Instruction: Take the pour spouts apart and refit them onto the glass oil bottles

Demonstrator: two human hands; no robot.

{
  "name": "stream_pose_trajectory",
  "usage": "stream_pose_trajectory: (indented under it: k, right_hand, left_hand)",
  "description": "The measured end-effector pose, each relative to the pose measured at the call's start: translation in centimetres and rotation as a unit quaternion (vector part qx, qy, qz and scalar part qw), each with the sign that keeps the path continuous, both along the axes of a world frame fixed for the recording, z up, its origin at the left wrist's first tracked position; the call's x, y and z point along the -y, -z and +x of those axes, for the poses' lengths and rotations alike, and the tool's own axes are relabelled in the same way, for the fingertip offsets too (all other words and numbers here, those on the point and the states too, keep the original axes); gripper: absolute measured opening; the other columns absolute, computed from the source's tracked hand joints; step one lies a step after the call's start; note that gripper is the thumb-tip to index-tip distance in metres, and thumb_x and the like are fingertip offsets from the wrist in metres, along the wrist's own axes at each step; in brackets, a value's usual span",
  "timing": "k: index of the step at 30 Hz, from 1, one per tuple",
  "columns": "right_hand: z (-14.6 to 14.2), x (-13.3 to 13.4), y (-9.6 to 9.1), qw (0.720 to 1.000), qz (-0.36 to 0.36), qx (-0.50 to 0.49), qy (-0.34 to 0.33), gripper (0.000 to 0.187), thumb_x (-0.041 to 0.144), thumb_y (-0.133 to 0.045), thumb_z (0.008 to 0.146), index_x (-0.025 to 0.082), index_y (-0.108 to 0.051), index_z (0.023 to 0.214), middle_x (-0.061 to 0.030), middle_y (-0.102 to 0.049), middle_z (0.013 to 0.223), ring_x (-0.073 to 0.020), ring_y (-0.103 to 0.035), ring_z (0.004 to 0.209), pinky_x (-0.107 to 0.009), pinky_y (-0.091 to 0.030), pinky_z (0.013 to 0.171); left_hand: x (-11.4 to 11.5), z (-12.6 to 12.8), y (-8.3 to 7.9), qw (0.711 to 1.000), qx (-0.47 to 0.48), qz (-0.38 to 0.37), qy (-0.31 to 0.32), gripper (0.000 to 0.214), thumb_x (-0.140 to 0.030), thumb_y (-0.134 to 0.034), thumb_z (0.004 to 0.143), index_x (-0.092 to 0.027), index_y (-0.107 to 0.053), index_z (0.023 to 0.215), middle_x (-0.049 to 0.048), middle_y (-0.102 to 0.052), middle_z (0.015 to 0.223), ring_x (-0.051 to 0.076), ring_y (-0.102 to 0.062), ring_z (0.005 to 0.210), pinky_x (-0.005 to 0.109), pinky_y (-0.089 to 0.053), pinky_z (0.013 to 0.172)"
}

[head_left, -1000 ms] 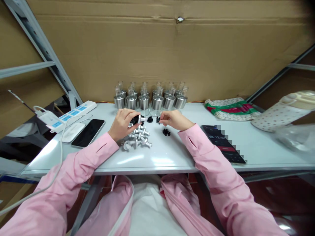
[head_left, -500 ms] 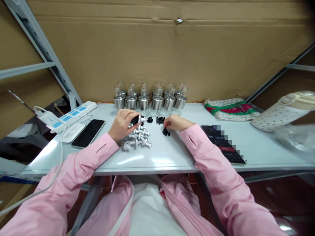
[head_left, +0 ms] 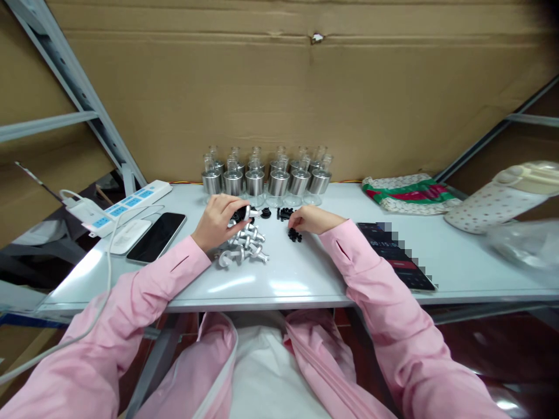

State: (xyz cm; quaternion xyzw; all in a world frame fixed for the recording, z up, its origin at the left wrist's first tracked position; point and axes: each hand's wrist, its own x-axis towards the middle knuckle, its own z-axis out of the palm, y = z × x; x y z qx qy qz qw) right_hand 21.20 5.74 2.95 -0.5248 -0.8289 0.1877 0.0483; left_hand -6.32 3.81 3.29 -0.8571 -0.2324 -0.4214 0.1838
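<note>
My left hand (head_left: pixel 220 220) is closed around a silver pour spout with a black base (head_left: pixel 248 213), its tip pointing right. Just below that hand lies a pile of silver pour spouts (head_left: pixel 247 244). My right hand (head_left: pixel 312 219) has its fingertips pinched together over a small heap of little black pieces (head_left: pixel 294 235); whatever is between them is too small to make out. Several black strip-like parts (head_left: pixel 286 213) lie beyond those fingers. Between the hands sits a round black cap (head_left: pixel 265 213). Glass bottles with steel sleeves (head_left: pixel 278 181) stand in rows behind.
To the left are a black phone (head_left: pixel 157 237), a white charger pad (head_left: pixel 131 235) and a power strip (head_left: pixel 131 206) with a cable. On the right lie a tablet-like device with a timer (head_left: pixel 395 256), a patterned cloth (head_left: pixel 406 193), a dotted tumbler (head_left: pixel 493 201) and a clear plastic bag (head_left: pixel 526 244).
My right hand has shifted very slightly left over the small black pieces. My left hand keeps the pour spout in nearly the same place.
</note>
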Motion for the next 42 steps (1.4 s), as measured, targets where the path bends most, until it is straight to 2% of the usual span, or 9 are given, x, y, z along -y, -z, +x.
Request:
stream_pose_trajectory:
  k: [6, 12, 22, 25, 28, 30, 33, 36, 42]
  right_hand:
    - [0.7, 0.2, -0.6, 0.999, -0.035, -0.006, -0.010, 0.030, 0.001, -0.059, 0.062, 0.015, -0.071, 0.087, -0.0037, -0.072, 0.076, -0.0161, -0.065, 0.071, -0.023, -0.049, 0.067]
    - [0.8, 0.7, -1.2, 0.991, -0.128, 0.044, -0.003, 0.055, 0.014, -0.073, 0.054, 0.017, -0.062, 0.107, -0.0025, -0.069, 0.091, -0.0162, -0.063, 0.074, -0.023, -0.047, 0.063]
    - [0.8, 0.8, -0.8, 0.989, -0.135, 0.053, 0.002, 0.057, 0.019, -0.073, 0.054, 0.018, -0.058, 0.109, -0.0007, -0.066, 0.088, -0.0149, -0.061, 0.073, -0.022, -0.044, 0.063]
    - [1.1, 0.9, -1.1, 0.990, -0.139, 0.032, -0.004, 0.053, 0.022, -0.071, 0.059, 0.017, -0.056, 0.109, -0.0010, -0.067, 0.084, -0.0147, -0.061, 0.071, -0.023, -0.044, 0.064]
    - [1.2, 1.0, -1.6, 0.991, -0.134, 0.018, 0.013, 0.036, 0.024, -0.062, 0.071, 0.015, -0.057, 0.106, -0.0019, -0.066, 0.078, -0.0132, -0.060, 0.065, -0.023, -0.044, 0.064]
    - [1.2, 1.1, -1.7, 0.990, -0.133, 0.024, 0.027, 0.025, 0.023, -0.057, 0.075, 0.014, -0.058, 0.098, -0.0017, -0.066, 0.072, -0.0124, -0.059, 0.062, -0.023, -0.044, 0.064]
    - [1.2, 1.1, -1.6, 0.989, -0.140, 0.041, 0.039, 0.012, 0.022, -0.059, 0.074, 0.015, -0.059, 0.084, -0.0014, -0.065, 0.069, -0.0124, -0.059, 0.061, -0.023, -0.044, 0.062]
    - [1.3, 1.0, -1.4, 0.988, -0.137, 0.051, 0.046, 0.010, 0.024, -0.061, 0.074, 0.016, -0.057, 0.078, -0.0011, -0.064, 0.067, -0.0124, -0.058, 0.060, -0.022, -0.043, 0.060]
    - [1.3, 0.9, -1.2, 0.987, -0.137, 0.057, 0.057, 0.014, 0.022, -0.063, 0.071, 0.016, -0.056, 0.082, -0.0019, -0.065, 0.073, -0.0125, -0.059, 0.062, -0.021, -0.042, 0.057]
  left_hand:
    - [0.0, 0.0, -0.1, 1.000, -0.004, 0.009, 0.007, 0.029, -0.028, -0.059, 0.083, -0.018, -0.051, 0.109, 0.0074, -0.062, 0.095, 0.020, -0.057, 0.086, 0.034, -0.042, 0.075]
    - [0.0, 0.0, -0.1, 1.000, -0.013, 0.005, -0.005, 0.029, -0.030, -0.058, 0.084, -0.018, -0.051, 0.109, 0.0074, -0.062, 0.095, 0.020, -0.058, 0.086, 0.034, -0.043, 0.075]
    - [-0.1, 0.0, 0.0, 1.000, -0.010, -0.005, -0.006, 0.029, -0.029, -0.058, 0.084, -0.018, -0.051, 0.109, 0.0072, -0.062, 0.095, 0.020, -0.057, 0.086, 0.034, -0.042, 0.076]
    - [-0.1, 0.0, 0.0, 1.000, -0.007, 0.003, 0.002, 0.030, -0.028, -0.060, 0.083, -0.018, -0.050, 0.110, 0.0074, -0.062, 0.095, 0.020, -0.057, 0.086, 0.034, -0.042, 0.075]
    - [0.0, 0.0, 0.0, 1.000, -0.008, 0.013, 0.008, 0.031, -0.027, -0.061, 0.082, -0.017, -0.050, 0.110, 0.0075, -0.062, 0.094, 0.020, -0.057, 0.085, 0.033, -0.043, 0.075]
    - [0.0, 0.0, 0.0, 1.000, -0.008, 0.015, 0.008, 0.031, -0.027, -0.061, 0.082, -0.017, -0.050, 0.110, 0.0074, -0.061, 0.094, 0.020, -0.056, 0.085, 0.033, -0.043, 0.075]
    - [0.0, 0.0, 0.0, 1.000, -0.007, 0.012, 0.009, 0.031, -0.027, -0.061, 0.082, -0.017, -0.050, 0.109, 0.0076, -0.061, 0.094, 0.020, -0.056, 0.084, 0.033, -0.043, 0.074]
    - [-0.1, 0.0, 0.1, 1.000, -0.007, 0.008, 0.011, 0.031, -0.027, -0.060, 0.082, -0.017, -0.051, 0.110, 0.0077, -0.061, 0.094, 0.020, -0.057, 0.085, 0.034, -0.042, 0.075]
    - [-0.1, 0.0, 0.0, 1.000, -0.008, 0.005, 0.009, 0.029, -0.028, -0.059, 0.083, -0.018, -0.051, 0.110, 0.0071, -0.062, 0.095, 0.020, -0.057, 0.086, 0.034, -0.042, 0.076]
